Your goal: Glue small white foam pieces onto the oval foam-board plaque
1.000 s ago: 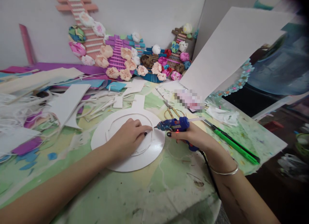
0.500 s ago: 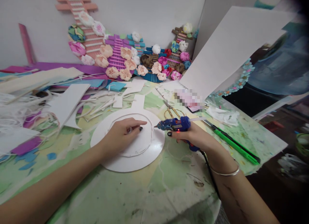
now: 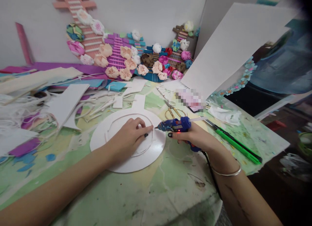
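One glue gun [image 3: 173, 125], gripped by the right hand [image 3: 197, 137], points toward the loosely open left hand [image 3: 130, 134]

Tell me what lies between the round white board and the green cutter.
In the head view, the right hand, gripping the blue glue gun, comes between them.

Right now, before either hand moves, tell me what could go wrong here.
Burn: the left hand has its index fingertip right by the nozzle of the glue gun, whose red light is lit; if hot, a slip could burn it.
Snag: the black cord runs beside the right forearm and might catch.
Knock: the green cutter lies close to the right hand, which could bump it.
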Demonstrator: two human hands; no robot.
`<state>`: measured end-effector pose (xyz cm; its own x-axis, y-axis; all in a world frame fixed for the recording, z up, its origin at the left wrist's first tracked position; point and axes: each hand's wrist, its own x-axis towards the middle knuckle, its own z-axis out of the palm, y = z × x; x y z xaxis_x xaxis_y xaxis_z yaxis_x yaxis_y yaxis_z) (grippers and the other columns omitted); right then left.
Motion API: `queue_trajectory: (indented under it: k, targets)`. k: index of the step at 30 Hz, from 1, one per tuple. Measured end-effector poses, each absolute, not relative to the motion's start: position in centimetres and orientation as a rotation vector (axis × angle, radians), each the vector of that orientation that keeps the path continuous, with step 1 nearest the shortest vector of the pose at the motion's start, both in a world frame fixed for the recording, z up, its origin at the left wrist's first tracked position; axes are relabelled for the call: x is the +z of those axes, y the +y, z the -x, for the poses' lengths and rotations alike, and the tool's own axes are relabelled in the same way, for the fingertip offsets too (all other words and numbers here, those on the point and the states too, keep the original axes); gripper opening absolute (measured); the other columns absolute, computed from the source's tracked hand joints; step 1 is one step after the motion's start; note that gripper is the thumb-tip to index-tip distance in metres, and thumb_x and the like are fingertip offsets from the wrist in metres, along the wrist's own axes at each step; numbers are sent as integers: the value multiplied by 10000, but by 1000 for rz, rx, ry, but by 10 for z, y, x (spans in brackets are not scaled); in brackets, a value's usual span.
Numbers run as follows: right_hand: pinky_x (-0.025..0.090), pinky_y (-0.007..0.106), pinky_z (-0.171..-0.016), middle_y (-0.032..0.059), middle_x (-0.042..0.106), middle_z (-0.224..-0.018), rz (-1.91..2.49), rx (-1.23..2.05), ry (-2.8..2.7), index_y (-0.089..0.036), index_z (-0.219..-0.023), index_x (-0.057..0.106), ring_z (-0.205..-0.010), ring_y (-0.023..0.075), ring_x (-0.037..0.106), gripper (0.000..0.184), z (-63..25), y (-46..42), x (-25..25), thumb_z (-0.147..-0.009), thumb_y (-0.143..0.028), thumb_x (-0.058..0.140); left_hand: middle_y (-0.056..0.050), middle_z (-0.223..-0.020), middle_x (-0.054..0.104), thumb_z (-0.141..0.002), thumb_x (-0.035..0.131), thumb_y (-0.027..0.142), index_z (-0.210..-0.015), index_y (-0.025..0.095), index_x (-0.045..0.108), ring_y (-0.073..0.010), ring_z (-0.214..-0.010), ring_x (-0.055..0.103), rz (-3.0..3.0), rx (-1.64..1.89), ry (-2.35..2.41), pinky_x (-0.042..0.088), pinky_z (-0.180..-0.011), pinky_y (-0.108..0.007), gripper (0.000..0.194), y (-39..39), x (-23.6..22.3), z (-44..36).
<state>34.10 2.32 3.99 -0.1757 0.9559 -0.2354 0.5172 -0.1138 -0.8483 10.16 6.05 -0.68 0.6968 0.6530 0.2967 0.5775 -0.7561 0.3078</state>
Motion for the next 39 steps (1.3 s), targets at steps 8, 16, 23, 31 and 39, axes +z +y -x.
queue_trajectory:
  k: [8, 16, 23, 31, 39]
  targets:
    - [316, 212, -429, -22, 555, -534, 1639, 1228, -1701, -152, -764, 630, -462, 84, 433, 148, -341, 23, 41, -692, -280, 647, -70, -1012, 507, -875, 401, 178, -1200, 276, 576, -196, -851, 428, -2727, 590, 987, 395, -783, -357, 381, 62, -9, -102]
    - [329, 206, -441, -27, 549, -538, 1648, 1244, -1677, -155, -720, 610, -483, 84, 457, 125, -341, 23, 40, -692, -271, 647, -63, -1063, 519, -886, 398, 200, -1223, 263, 559, -200, -930, 453, -2586, 574, 1003, 388, -844, -356, 379, 61, -5, -99]
    - [367, 217, -483, -18, 571, -573, 1614, 1236, -1687, -153, -793, 635, -529, 105, 499, 189, -340, 24, 37, -694, -313, 657, -58, -1049, 514, -873, 409, 185, -1151, 278, 607, -206, -937, 449, -2582, 563, 1002, 377, -843, -365, 354, 62, -7, -98]
    - [382, 221, -501, -6, 575, -627, 1586, 1247, -1701, -151, -815, 629, -562, 113, 509, 205, -341, 24, 35, -691, -312, 656, -69, -1049, 514, -877, 360, 143, -1140, 256, 599, -202, -864, 426, -2672, 574, 986, 389, -793, -372, 373, 62, -9, -101]
    - [323, 213, -441, -18, 535, -567, 1671, 1215, -1688, -151, -778, 622, -498, 95, 444, 207, -339, 21, 40, -703, -343, 646, -70, -1092, 560, -890, 324, 150, -1175, 206, 561, -212, -970, 459, -2560, 603, 983, 388, -878, -378, 374, 61, -1, -99]
